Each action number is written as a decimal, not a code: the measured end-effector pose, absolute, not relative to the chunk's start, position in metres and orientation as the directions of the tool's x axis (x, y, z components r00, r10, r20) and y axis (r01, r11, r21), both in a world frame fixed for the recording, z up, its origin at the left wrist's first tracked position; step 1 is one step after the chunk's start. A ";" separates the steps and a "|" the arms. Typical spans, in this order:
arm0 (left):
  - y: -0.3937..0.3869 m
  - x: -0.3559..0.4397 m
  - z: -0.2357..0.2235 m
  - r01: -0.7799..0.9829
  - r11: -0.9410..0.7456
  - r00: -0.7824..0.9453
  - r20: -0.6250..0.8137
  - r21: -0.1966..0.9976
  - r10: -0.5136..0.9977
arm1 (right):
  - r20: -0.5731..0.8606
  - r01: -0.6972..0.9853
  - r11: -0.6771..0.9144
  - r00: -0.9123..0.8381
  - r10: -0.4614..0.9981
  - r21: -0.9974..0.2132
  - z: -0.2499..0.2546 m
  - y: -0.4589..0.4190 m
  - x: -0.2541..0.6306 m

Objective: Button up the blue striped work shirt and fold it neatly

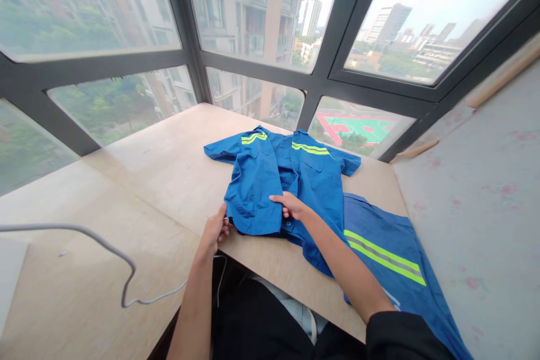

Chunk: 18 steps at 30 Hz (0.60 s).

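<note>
The blue shirt (255,191) lies spread out, with its front open, on a big, pale wood top (160,174). Large windows (253,5) with dark gray frames (253,67) stand behind the top, and tall buildings, green trees and a red and green ball court show through the glass. On the right is a pale wall (485,208) with faint pink flowers. Another blue garment (379,222) lies between the shirt and the wall, with bright yellow and gray bands. The shirt is near the middle, its collar toward the windows and its bottom toward the person. A gray cord (105,244) curls across the left side.

The left hand (217,227) reaches forward to the bottom left corner, its thumb and fingers pinched on the cloth. The right hand (290,206) reaches in from the right, thumb on top, fingers curled, clamped on the edge of the left-hand front flap.
</note>
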<state>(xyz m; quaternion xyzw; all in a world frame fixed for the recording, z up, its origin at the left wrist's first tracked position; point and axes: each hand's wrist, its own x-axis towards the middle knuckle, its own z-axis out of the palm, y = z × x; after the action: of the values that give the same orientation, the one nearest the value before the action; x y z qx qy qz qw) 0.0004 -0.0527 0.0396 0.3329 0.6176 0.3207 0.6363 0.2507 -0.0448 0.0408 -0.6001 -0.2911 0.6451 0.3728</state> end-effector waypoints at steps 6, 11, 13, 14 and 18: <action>-0.045 0.003 0.035 -0.018 0.517 -0.120 -0.515 0.856 0.849 | -0.519 -0.285 -0.480 0.077 0.852 -0.830 0.055 -0.057 0.265; -0.049 -0.019 0.030 -0.011 0.297 -0.350 -0.282 0.955 0.893 | -0.390 -0.440 -0.300 0.127 0.912 -0.846 0.061 -0.088 0.285; -0.054 -0.028 0.027 0.146 0.270 -0.408 -0.190 0.952 0.893 | -0.378 -0.452 -0.307 0.072 0.923 -0.837 0.059 -0.105 0.288; -0.057 -0.031 0.026 0.240 0.279 -0.444 -0.150 0.930 0.883 | -0.388 -0.430 -0.332 0.046 0.921 -0.840 0.057 -0.113 0.288; -0.076 -0.019 0.035 0.563 0.189 -0.491 0.142 0.805 0.860 | -0.377 -0.166 -0.361 0.081 0.923 -0.918 0.045 -0.134 0.279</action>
<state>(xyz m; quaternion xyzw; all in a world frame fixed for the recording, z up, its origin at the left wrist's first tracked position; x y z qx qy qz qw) -0.0186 -0.0761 0.0353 0.4737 0.7509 0.4259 0.1742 0.2795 -0.1344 0.0448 -0.5740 -0.3294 0.5922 0.4596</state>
